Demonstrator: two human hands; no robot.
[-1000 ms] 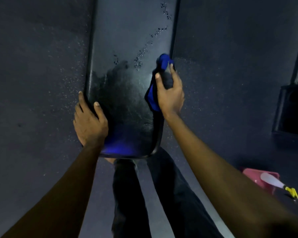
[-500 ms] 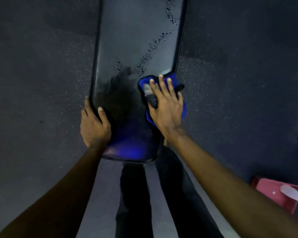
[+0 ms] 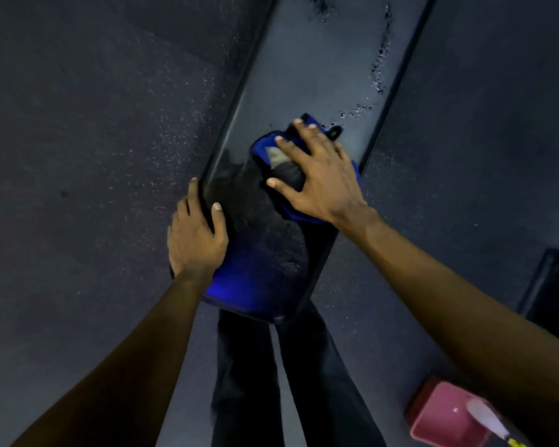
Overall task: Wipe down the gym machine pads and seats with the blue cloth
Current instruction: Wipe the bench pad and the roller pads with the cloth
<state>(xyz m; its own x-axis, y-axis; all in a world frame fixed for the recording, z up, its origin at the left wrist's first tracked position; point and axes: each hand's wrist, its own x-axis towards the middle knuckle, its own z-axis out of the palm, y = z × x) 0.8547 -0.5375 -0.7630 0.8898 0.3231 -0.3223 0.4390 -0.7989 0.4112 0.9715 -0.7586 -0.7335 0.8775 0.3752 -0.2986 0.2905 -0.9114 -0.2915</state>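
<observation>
**A:** Compared with half a second before, the view had swung. The pad [image 3: 304,75] now ran slantwise toward the upper right of the frame instead of nearly straight up. Your right hand [image 3: 323,185] lay nearer the pad's middle, fingers spread wider and flat, pressing the blue cloth [image 3: 262,146] down at the centre of the frame.

**B:** Your left hand [image 3: 194,240] had not shifted. It still gripped the pad's left edge near the lower end, thumb on top and fingers curled over the side. The trail of droplets [image 3: 380,69] above the cloth stayed unwiped, and the darker smeared patch still sat between your two hands.

**A:** More of the pink tub [image 3: 433,417] had come into the lower right corner.

**B:** A white bottle [image 3: 484,414] lay in it, its yellow tip at the frame's bottom edge. I could not tell whether the tub held anything else. It stood on the dark speckled floor [image 3: 94,124], right of your trousers [image 3: 246,382].
</observation>
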